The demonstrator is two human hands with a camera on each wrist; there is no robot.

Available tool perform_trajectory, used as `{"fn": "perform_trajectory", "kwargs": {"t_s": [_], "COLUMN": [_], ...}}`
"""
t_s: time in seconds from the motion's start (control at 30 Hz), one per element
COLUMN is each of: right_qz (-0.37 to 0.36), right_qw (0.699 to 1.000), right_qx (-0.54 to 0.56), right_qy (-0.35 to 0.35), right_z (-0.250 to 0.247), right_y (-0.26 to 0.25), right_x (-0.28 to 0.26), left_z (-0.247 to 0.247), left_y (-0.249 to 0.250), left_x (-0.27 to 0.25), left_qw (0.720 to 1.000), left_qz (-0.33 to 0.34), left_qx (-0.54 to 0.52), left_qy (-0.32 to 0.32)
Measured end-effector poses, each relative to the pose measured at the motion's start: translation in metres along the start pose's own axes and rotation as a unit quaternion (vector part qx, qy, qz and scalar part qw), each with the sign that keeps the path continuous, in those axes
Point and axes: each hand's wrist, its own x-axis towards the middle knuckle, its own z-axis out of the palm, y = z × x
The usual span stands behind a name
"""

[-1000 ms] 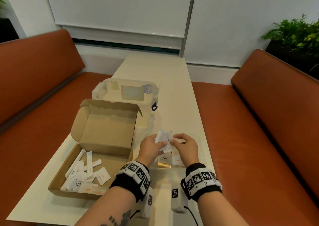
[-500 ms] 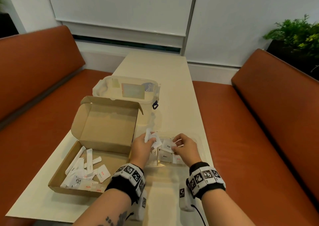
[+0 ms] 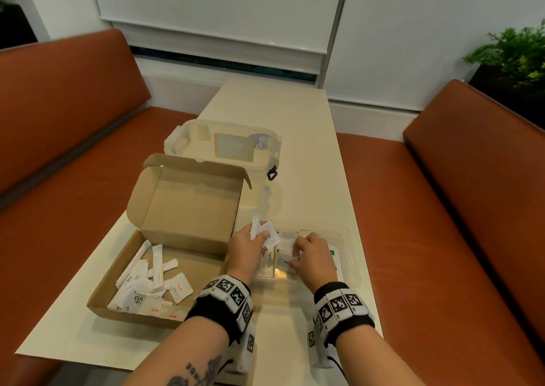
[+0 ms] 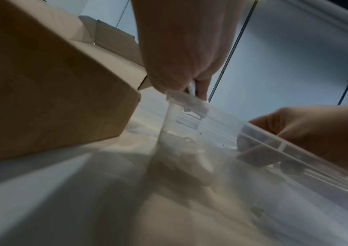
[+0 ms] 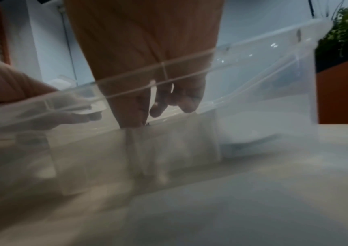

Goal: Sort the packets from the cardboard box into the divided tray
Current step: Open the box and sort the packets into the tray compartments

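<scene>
The open cardboard box [image 3: 188, 205] stands at the left, with several white packets [image 3: 153, 285] loose on its floor. To its right lies the clear divided tray [image 3: 349, 256], with packets in its compartments. My left hand [image 3: 261, 235] hovers over the tray's left end and pinches a few white packets [image 3: 269, 233], also seen in the left wrist view [image 4: 192, 101]. My right hand [image 3: 295, 256] reaches down into a middle compartment, its thumb and forefinger pinching one small packet [image 3: 284, 263]. In the right wrist view the tray's wall [image 5: 253, 83] blurs that packet.
A clear lidded plastic container [image 3: 227, 146] sits behind the cardboard box. The narrow cream table [image 3: 295, 149] runs away from me between two orange benches [image 3: 442, 238]. A green plant [image 3: 516, 52] stands at the far right.
Both hands have come down from above the tray. My right hand took one packet from the bunch and lowered it into a compartment. My left hand shifted left with the other packets.
</scene>
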Motion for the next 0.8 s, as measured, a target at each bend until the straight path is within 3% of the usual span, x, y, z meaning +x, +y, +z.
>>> {"fn": "perform_trajectory", "kwargs": {"t_s": [0.47,0.6,0.8], "right_qz": [0.045,0.007,0.010], "right_qw": [0.997,0.982,0.966], "right_qx": [0.045,0.181,0.259], "right_qy": [-0.036,0.045,0.018], "right_z": [0.002,-0.004,-0.020], "right_y": [-0.003,-0.008,-0.015], "right_x": [0.007,0.008,0.016], "left_z": [-0.002,-0.002,0.002], "left_y": [0.002,0.006,0.012], "left_x": [0.000,0.000,-0.006], "left_qw": [0.999,0.995,0.990], "left_qz": [0.008,-0.006,0.000], "left_qx": [0.007,0.034,0.058], "left_qy": [-0.032,-0.097,-0.131]}}
